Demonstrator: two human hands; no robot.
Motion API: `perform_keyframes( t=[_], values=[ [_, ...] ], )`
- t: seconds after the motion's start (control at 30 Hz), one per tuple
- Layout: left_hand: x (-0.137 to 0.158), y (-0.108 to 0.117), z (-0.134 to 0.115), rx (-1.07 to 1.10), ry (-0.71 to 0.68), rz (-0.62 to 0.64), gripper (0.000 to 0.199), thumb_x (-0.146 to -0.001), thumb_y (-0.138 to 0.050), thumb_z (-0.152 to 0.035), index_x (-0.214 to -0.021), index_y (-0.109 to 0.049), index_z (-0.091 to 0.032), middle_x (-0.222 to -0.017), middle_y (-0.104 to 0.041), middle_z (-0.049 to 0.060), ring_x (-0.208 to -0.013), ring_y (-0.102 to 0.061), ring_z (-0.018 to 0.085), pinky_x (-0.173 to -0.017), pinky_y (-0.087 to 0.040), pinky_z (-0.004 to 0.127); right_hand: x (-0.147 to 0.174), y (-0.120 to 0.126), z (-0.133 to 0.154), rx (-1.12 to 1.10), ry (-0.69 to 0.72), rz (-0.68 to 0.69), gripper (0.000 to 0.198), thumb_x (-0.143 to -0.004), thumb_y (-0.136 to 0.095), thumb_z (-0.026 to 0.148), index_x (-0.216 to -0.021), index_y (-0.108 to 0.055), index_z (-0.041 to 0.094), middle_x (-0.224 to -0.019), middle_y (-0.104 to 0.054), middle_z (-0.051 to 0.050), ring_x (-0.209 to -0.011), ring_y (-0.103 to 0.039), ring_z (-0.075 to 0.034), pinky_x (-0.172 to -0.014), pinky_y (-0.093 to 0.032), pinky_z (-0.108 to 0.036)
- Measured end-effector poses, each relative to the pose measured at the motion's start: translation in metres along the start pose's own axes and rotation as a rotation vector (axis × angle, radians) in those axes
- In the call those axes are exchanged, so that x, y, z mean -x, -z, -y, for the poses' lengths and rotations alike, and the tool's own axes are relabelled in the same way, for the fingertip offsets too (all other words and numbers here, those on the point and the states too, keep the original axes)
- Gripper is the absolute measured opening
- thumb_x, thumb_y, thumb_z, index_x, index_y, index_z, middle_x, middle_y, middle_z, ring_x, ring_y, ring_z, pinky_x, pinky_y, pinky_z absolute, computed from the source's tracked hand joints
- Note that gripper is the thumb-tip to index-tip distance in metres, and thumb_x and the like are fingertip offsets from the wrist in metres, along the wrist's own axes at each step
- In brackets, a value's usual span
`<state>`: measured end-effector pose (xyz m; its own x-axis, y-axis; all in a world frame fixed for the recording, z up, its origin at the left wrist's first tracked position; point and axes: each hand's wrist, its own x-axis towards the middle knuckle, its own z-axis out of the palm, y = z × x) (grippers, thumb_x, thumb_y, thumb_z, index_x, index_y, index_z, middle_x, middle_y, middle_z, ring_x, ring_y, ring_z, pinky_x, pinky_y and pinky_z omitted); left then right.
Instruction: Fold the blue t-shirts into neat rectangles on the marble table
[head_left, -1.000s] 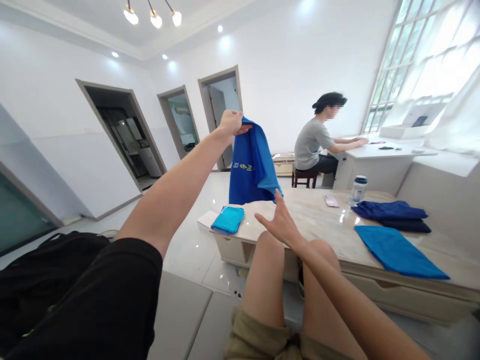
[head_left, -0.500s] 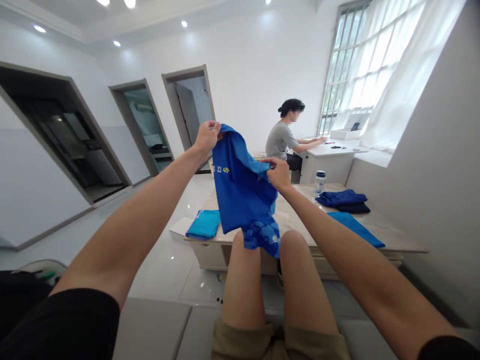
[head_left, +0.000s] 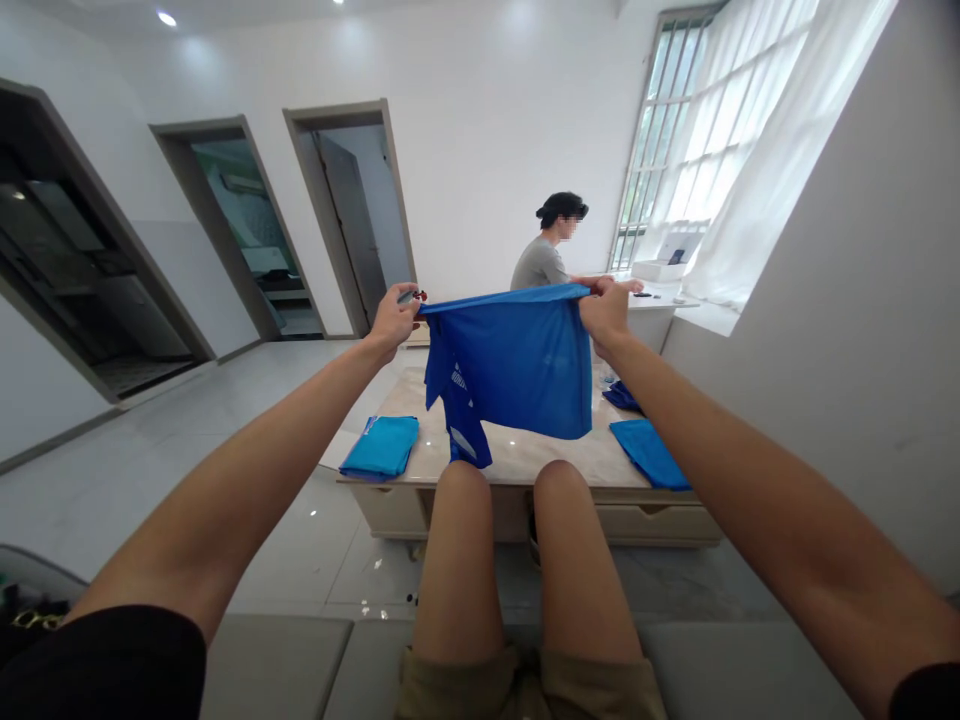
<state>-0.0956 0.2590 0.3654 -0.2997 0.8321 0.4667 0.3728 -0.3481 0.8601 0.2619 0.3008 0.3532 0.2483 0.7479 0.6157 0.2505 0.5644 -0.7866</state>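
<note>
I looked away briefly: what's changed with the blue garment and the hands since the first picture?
The right hand, open at first, has risen and gripped the blue garment, which had hung from the left hand alone; it is now stretched sideways between both. The left hand still holds it. The folded turquoise cloth stays on the table, and the seated person remains beyond it.

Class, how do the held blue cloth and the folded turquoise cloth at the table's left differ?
The held cloth is deeper blue; the folded cloth is turquoise. The held cloth hangs between left hand and right hand; the folded cloth lies on the table. Both are fabric.
</note>
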Motion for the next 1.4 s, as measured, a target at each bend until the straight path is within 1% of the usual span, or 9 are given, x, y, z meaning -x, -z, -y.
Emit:
perform_keyframes(
  t=[0.23, 0.5, 0.67, 0.87, 1.03, 1.13, 1.23, 1.33, 1.4],
  values=[
    [0.013, 0.031, -0.06, -0.571, -0.488, 0.12, 0.037, -0.086, -0.087, -0.035, -0.117, -0.081, -0.016, -0.094, -0.076, 0.007, -0.106, -0.069, 0.029, -0.112, -0.051, 0.045, -0.024, 0.04, 0.086, -0.017, 0.135, -0.028, 0.016, -0.099, -0.064, 0.015, -0.113, -0.071, 0.019, -0.11, -0.073, -0.009, -0.102, -0.062, -0.021, -0.096, -0.057, -0.041],
    [0.057, -0.007, -0.017, -1.059, -0.374, 0.201, 0.012, -0.09, -0.075, -0.03, -0.087, -0.08, -0.02, -0.101, -0.078, 0.015, -0.107, -0.07, 0.036, -0.091, -0.052, 0.042, 0.011, 0.066, 0.085, 0.168, 0.35, 0.051, 0.018, -0.097, -0.07, 0.033, -0.113, -0.077, 0.028, -0.112, -0.075, -0.007, -0.119, -0.066, -0.031, -0.094, -0.059, -0.046],
    [0.081, -0.027, 0.065, -1.092, -0.218, 0.278, 0.007, -0.086, -0.069, -0.024, -0.088, -0.076, -0.022, -0.098, -0.079, 0.015, -0.097, -0.071, 0.033, -0.078, -0.046, 0.037, 0.027, 0.086, 0.048, 0.219, 0.161, -0.081, 0.028, -0.086, -0.067, 0.004, -0.107, -0.082, 0.015, -0.107, -0.08, -0.011, -0.09, -0.068, -0.02, -0.074, -0.055, -0.034],
    [0.069, -0.041, 0.15, -0.9, -0.011, 0.217, 0.011, -0.082, -0.069, -0.021, -0.092, -0.065, -0.023, -0.09, -0.075, 0.007, -0.09, -0.068, 0.028, -0.077, -0.043, 0.034, 0.038, 0.126, -0.01, 0.342, 0.098, -0.219, 0.035, -0.078, -0.07, -0.002, -0.103, -0.089, 0.014, -0.096, -0.081, -0.01, -0.074, -0.065, -0.015, -0.065, -0.05, -0.031],
    [0.05, -0.046, 0.176, -0.683, 0.005, 0.235, 0.025, -0.08, -0.071, -0.02, -0.102, -0.062, -0.024, -0.09, -0.075, 0.003, -0.087, -0.068, 0.025, -0.079, -0.048, 0.032, 0.048, 0.185, -0.105, 0.654, -0.097, -0.356, 0.044, -0.074, -0.067, 0.002, -0.106, -0.092, 0.02, -0.06, -0.064, -0.003, -0.047, -0.045, -0.015, -0.052, -0.04, -0.037],
    [0.047, -0.059, 0.17, -0.505, -0.058, 0.354, 0.033, -0.076, -0.068, -0.015, -0.108, -0.061, -0.023, -0.082, -0.071, -0.001, -0.076, -0.066, 0.022, -0.073, -0.049, 0.03, 0.06, 0.205, -0.169, 0.882, -0.292, -0.252, 0.04, -0.067, -0.066, 0.002, -0.087, -0.09, 0.027, -0.057, -0.061, -0.004, -0.06, -0.064, -0.028, -0.067, -0.054, -0.048],
    [0.052, -0.085, 0.152, -0.319, -0.135, 0.488, 0.043, -0.071, -0.062, -0.009, -0.112, -0.061, -0.022, -0.082, -0.072, -0.002, -0.072, -0.067, 0.02, -0.069, -0.049, 0.029, 0.081, 0.183, -0.195, 0.934, -0.129, 0.072, 0.032, -0.076, -0.066, 0.009, -0.077, -0.085, 0.034, -0.09, -0.077, -0.016, -0.109, -0.075, -0.04, -0.104, -0.055, -0.056],
    [0.061, -0.118, 0.133, -0.156, -0.203, 0.605, 0.041, -0.07, -0.06, -0.006, -0.109, -0.062, -0.02, -0.086, -0.076, -0.001, -0.079, -0.073, 0.02, -0.073, -0.052, 0.03, 0.103, 0.118, -0.175, 0.712, 0.069, 0.35, 0.026, -0.091, -0.07, 0.034, -0.112, -0.087, 0.034, -0.127, -0.078, -0.018, -0.133, -0.067, -0.042, -0.122, -0.046, -0.06],
    [0.064, -0.139, 0.125, -0.075, -0.239, 0.63, 0.036, -0.073, -0.061, -0.006, -0.105, -0.063, -0.02, -0.089, -0.076, 0.001, -0.086, -0.076, 0.021, -0.078, -0.055, 0.032, 0.113, 0.064, -0.153, 0.506, 0.062, 0.529, 0.059, -0.083, -0.085, 0.052, -0.139, -0.077, 0.034, -0.145, -0.073, -0.013, -0.139, -0.064, -0.044, -0.124, -0.045, -0.065]
  ],
)
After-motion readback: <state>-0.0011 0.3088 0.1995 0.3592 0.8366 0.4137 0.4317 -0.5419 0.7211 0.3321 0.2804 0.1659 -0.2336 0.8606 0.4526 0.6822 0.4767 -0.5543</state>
